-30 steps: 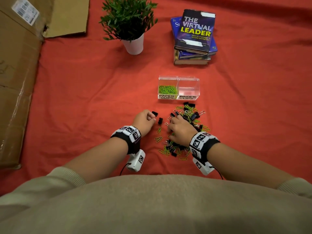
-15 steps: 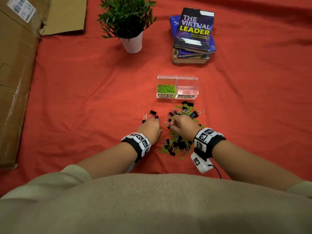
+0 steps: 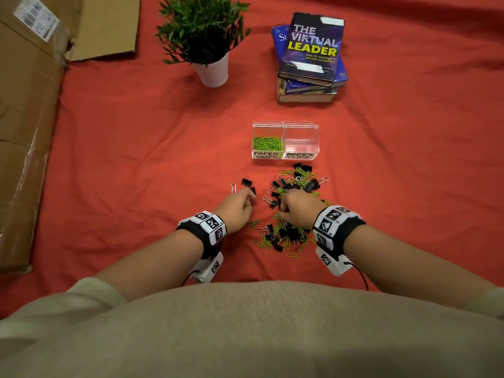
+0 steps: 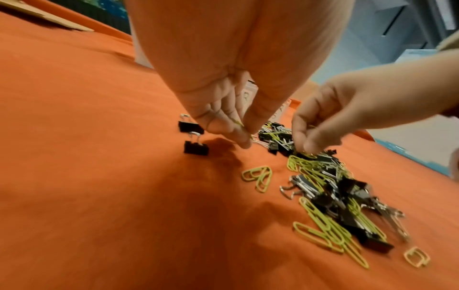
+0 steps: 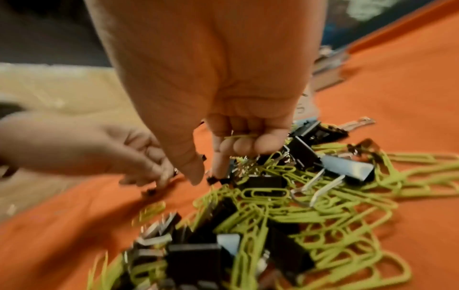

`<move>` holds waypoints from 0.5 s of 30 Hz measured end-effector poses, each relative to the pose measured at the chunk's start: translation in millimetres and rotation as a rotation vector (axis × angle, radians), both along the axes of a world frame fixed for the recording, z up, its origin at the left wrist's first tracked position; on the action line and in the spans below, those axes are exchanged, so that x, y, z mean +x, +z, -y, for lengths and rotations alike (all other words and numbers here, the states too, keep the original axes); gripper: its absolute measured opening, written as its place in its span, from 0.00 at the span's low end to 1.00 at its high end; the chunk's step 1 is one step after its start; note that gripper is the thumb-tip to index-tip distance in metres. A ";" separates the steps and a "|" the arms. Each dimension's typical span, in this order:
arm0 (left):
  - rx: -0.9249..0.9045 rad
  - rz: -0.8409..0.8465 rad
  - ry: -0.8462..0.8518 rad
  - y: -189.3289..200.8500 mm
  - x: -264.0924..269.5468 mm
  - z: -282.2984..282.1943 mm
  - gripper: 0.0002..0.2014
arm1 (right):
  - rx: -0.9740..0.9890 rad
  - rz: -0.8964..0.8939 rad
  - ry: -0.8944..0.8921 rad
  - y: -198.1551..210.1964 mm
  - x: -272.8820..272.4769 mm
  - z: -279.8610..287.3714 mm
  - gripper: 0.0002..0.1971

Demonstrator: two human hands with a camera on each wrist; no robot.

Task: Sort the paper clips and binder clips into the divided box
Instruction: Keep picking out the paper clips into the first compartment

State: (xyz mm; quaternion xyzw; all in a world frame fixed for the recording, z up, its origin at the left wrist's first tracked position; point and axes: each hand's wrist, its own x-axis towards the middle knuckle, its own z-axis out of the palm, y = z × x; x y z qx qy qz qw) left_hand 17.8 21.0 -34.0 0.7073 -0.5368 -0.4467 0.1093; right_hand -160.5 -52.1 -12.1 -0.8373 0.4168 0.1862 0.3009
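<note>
While both hands are working low over the red cloth [image 3: 136, 159], the items are lying as follows, nearest first.

Mixed pile [image 3: 289, 230]: green paper clips and black binder clips are lying tangled near the cloth's near edge, still unsorted.

Right hand [image 3: 296, 208]: it is curling its fingers round a green paper clip [image 5: 239, 136] against the palm while thumb and forefinger are probing the pile, probably gathering several before one trip to the box.

Left hand [image 3: 238, 207]: it is pinching a thin green clip [image 4: 239, 124] between thumb and fingertips at the pile's left margin, likely for the same reason.

Two stray binder clips [image 3: 248, 186]: they are sitting apart, just left of the pile, apparently set aside.

Divided box [image 3: 285, 126]: this clear box is standing just beyond the pile, mid-cloth. Its left compartment, labelled PAPER CLIPS, is holding a heap of green clips [image 3: 267, 143]; its right compartment, labelled BINDER CLIPS, is showing nothing inside. Judging by that, paper clips are being cleared first.

Potted plant [image 3: 203, 39] and stacked books [image 3: 311, 55]: both are standing toward the far edge.

Cardboard [image 3: 24, 132]: it is lying along the left edge.
</note>
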 end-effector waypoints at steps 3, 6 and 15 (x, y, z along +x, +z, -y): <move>0.076 -0.014 0.065 5.5 2.6 -0.7 0.12 | -0.132 -0.052 0.099 -6.1 2.3 -10.6 0.17; 0.098 0.022 0.017 8.5 -3.5 -2.3 0.13 | -0.167 -0.042 0.108 -12.8 5.4 -18.3 0.20; -0.011 0.332 -0.357 -5.1 -11.9 -13.7 0.10 | -0.191 -0.029 0.233 -30.1 3.1 -21.8 0.16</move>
